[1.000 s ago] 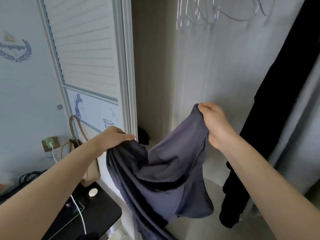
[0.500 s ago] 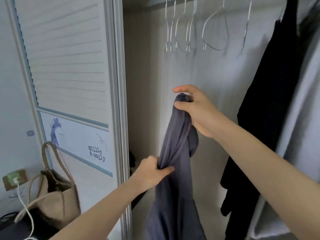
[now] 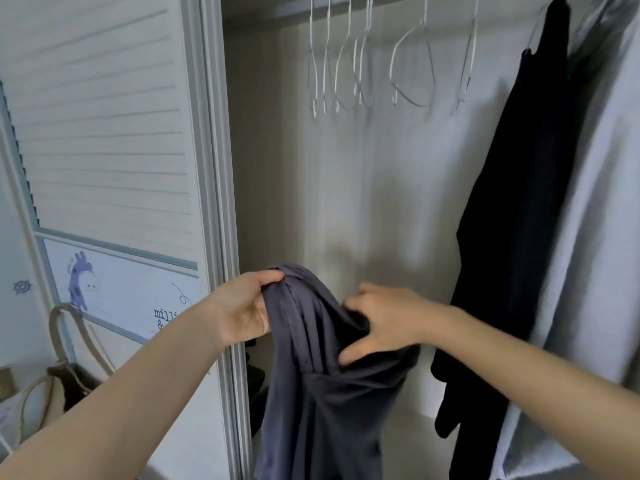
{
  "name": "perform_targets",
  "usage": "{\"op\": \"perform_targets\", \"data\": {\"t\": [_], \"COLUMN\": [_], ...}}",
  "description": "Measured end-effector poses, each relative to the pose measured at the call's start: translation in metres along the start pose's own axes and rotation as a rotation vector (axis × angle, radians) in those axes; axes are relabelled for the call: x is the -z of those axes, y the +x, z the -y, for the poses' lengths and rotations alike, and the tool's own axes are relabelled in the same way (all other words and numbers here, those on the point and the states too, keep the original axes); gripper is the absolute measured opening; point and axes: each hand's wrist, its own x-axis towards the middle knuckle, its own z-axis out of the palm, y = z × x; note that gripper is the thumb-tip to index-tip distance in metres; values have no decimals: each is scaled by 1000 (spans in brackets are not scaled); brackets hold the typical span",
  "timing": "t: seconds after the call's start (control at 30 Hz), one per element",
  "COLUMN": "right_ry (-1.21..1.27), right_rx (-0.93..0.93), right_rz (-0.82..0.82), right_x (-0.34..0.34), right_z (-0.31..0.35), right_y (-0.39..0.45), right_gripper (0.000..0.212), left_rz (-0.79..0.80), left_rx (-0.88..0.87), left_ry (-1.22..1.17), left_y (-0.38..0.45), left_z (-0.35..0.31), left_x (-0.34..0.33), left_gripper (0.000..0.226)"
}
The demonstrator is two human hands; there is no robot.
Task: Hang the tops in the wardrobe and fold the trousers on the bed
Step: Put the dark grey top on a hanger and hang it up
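Hanging bunched from two hands in front of the open wardrobe (image 3: 346, 202), the grey-blue top (image 3: 322, 393) is gathered into a thick rope of folds at its upper end and drapes loosely down out of view. The left hand (image 3: 246, 310) is closed round that gathered upper edge, fingers (image 3: 268, 277) curled over the fabric and pinching it from above. The right hand (image 3: 384, 320) is half open, its fingers spread and pressed into the folds just beside the left, the thumb hooked under a pleat; it looks to be feeling for the neck or an opening rather than gripping hard.

Above, a row of bare wire hangers (image 3: 363, 64) dangles from the rail, well apart from the top. To the right a black garment (image 3: 519, 220) already hangs, with a pale grey one (image 3: 595, 237) beside it. The slatted sliding door (image 3: 104, 133) stands on the left, a beige bag (image 3: 59, 358) in front of its lower panel.

The risk, as I judge it, lies in the twist: with the cloth this bunched, the hand may find a sleeve instead of the neck, and the top would go on a hanger crooked or inside out. Releasing one hand to reach for a hanger leaves the weight on a single pinch, so the fabric could slip to the floor. The light hangers sit close together, so pulling one may snag or swing its neighbours.
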Motion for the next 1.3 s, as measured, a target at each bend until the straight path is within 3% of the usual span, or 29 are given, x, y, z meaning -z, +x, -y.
{"op": "perform_targets", "data": {"t": [0.1, 0.2, 0.27, 0.37, 0.43, 0.5, 0.6, 0.7, 0.77, 0.9, 1.03, 1.1, 1.23, 1.3], "right_ry": [126, 181, 244, 283, 255, 211, 189, 132, 113, 137, 228, 251, 460, 604], "right_rx": [17, -76, -188, -282, -278, -265, -268, -286, -296, -298, -345, -373, -397, -399], "right_rz": [-44, -240, -365, -439, -479, -538, -637, -658, -673, -729, -704, -617, -380, -424], "right_x": [-26, -23, -11, 6, 14, 19, 26, 29, 28, 33, 41, 46, 69, 86], "right_z": [12, 7, -9, -32, -34, -31, -33, -36, -37, -52, -77, -87, -103, -113], "right_y": [10, 18, 20, 18, 17, 14, 9, 2, -1, -5, -7, -3, 3, 0], "right_gripper": [38, 17, 14, 14, 13, 11, 9, 9, 9, 7, 9, 16, 28, 28], "left_rz": [51, 116, 121, 5, -112, -287, -459, -491, -393, -15, 70, 70, 53, 7], "left_rx": [2, -45, -143, -241, -342, -400, -255, -140, -58, 192, 138, 105, 9, -69], "left_ry": [91, 304, 552, 1264, 1640, 1806, 1928, 1868, 1732, 782, 142, 24, 5, -6], "left_y": [-5, -13, -21, -20, -8, 4, 17, 21, 21, 15, 17, 19, 23, 26], "left_z": [-10, -12, -9, 2, 15, 21, 23, 21, 15, 2, -14, -28, -57, -71], "left_x": [-5, -4, 0, 10, 11, 12, 19, 23, 22, 9, -15, -30, -54, -62], "left_gripper": [22, 18, 30, 47, 37, 13, 18, 22, 22, 24, 15, 18, 23, 18]}}
